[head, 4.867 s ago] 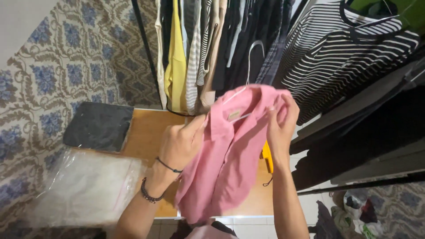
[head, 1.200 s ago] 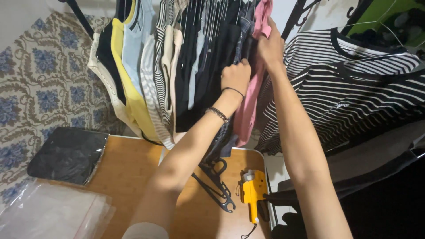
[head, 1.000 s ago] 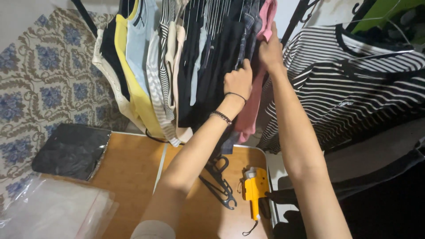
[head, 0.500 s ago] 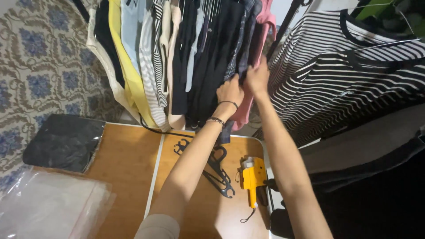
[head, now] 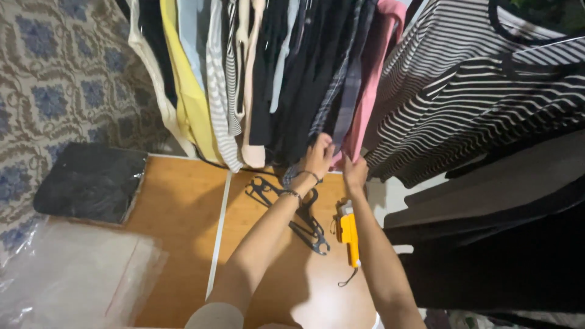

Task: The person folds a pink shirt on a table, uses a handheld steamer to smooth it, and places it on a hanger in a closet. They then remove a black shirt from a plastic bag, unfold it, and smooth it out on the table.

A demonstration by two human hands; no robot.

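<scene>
Centre of frame: left hand (head: 318, 156) and right hand (head: 353, 170) both pinch the lower hem of the pink shirt (head: 373, 79), which hangs among dark clothes at upper centre. Below them, black hangers (head: 292, 210) and a yellow tool (head: 348, 234) lie on the wooden table (head: 183, 207).

Warm overhead light, glare on the wooden board (head: 183, 201), dim right side, soft blur, stretched edges.

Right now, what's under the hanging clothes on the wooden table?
Black plastic hangers and a yellow handheld tool lie on the wooden table. Both forearms cover part of the hangers; the table behind the garments' hems is hidden.
</scene>
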